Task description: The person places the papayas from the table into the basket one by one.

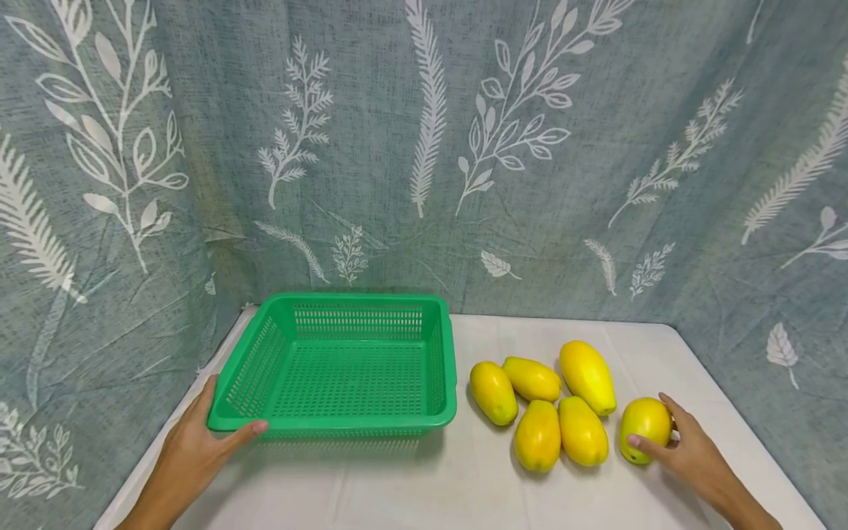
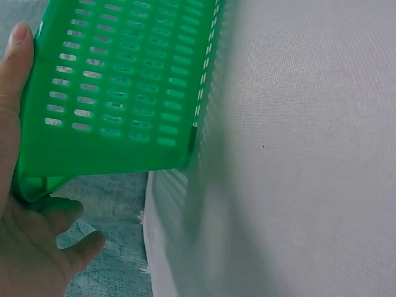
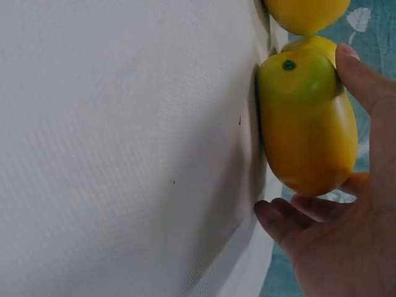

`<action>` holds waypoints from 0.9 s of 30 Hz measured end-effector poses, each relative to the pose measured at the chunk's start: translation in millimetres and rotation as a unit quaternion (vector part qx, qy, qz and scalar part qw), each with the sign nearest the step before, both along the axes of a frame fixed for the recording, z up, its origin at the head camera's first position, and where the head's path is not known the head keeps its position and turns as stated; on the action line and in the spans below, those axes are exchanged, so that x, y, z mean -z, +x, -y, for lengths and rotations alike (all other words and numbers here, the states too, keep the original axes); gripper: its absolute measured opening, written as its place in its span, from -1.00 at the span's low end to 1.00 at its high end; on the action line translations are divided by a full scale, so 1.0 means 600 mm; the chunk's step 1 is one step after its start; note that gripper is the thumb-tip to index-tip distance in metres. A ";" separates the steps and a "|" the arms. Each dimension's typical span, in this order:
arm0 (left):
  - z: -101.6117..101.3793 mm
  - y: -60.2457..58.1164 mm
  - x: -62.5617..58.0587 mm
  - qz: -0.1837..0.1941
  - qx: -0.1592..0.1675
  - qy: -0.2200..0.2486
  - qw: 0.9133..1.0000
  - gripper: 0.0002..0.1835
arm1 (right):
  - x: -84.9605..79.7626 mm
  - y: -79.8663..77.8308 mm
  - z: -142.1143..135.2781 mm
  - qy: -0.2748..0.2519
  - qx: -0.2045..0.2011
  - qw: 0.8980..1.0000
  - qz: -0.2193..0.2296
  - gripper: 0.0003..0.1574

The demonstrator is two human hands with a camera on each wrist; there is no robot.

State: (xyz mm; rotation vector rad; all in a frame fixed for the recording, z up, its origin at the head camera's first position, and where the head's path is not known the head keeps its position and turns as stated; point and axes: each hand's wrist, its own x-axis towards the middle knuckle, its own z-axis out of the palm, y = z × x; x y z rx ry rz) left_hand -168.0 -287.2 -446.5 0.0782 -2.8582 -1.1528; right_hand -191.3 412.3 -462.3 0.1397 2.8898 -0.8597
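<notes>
A green plastic basket [image 1: 358, 424] with slotted walls stands on the left half of the table; no fruit lies inside it. My left hand [image 1: 193, 439] grips its near left corner, thumb over the front rim, as the left wrist view also shows. At the far right of the fruit, a yellow papaya [image 1: 645, 423] with a greenish end rests on the table. My right hand [image 1: 692, 453] holds it, thumb on the near side and fingers around the right side. In the right wrist view the thumb presses this papaya [image 3: 306, 130], while some fingertips stand off its lower end.
Several more yellow papayas lie grouped between basket and right hand, among them a large one [image 1: 587, 377] at the back and one [image 1: 493, 393] nearest the basket. A white cloth [image 1: 397, 486] covers the table. Patterned grey-green curtains [image 1: 371, 184] hang behind and at both sides.
</notes>
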 end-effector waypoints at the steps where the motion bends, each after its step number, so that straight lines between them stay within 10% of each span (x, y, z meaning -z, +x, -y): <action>1: 0.000 0.000 0.000 -0.002 0.000 0.001 1.000 0.29 | 0.001 0.001 0.001 -0.002 -0.002 1.000 -0.004 0.48; 27: 0.002 -0.002 -0.003 0.024 -0.005 -0.002 1.000 0.32 | -0.004 -0.005 0.016 -0.028 0.039 0.997 0.053 0.61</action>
